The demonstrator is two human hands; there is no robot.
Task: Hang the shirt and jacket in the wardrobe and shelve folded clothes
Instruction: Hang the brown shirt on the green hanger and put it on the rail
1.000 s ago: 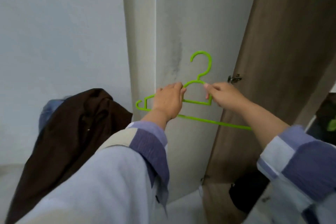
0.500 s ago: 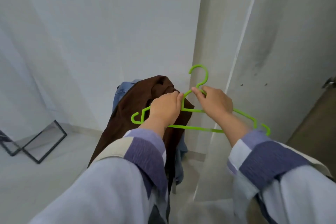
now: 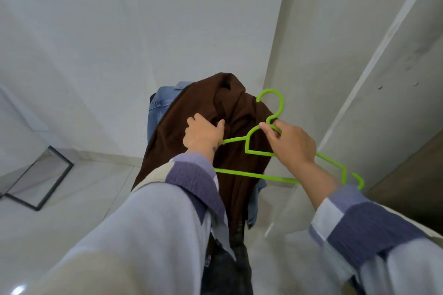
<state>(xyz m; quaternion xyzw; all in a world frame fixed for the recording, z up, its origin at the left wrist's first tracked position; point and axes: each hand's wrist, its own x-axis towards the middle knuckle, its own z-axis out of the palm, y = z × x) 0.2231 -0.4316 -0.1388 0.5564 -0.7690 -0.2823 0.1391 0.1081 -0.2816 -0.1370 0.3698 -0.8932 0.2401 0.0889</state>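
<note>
Both hands are up in the corner, white wall [image 3: 119, 31] to the left and a pale panel [image 3: 359, 55] close on the right, with open floor [image 3: 84, 199] spreading out to the lower left. A black frame [image 3: 40, 182] leans down there at the foot of the wall. The right hand [image 3: 291, 145] has its grip pinched around the green hanger [image 3: 271, 136] just under the hook, thumb and fingers curled on the neck. The left hand [image 3: 203, 134] reaches past the hanger's left arm onto the brown jacket [image 3: 191, 146]; whether its grip has closed on cloth is not clear (the fingers are turned away). The jacket is draped over something hidden, with a blue denim shirt [image 3: 163, 103] peeking out behind it. The hanger's left end is cut off by the left sleeve [image 3: 187, 182]. The jacket sits directly behind the hanger, just beyond both hands.
</note>
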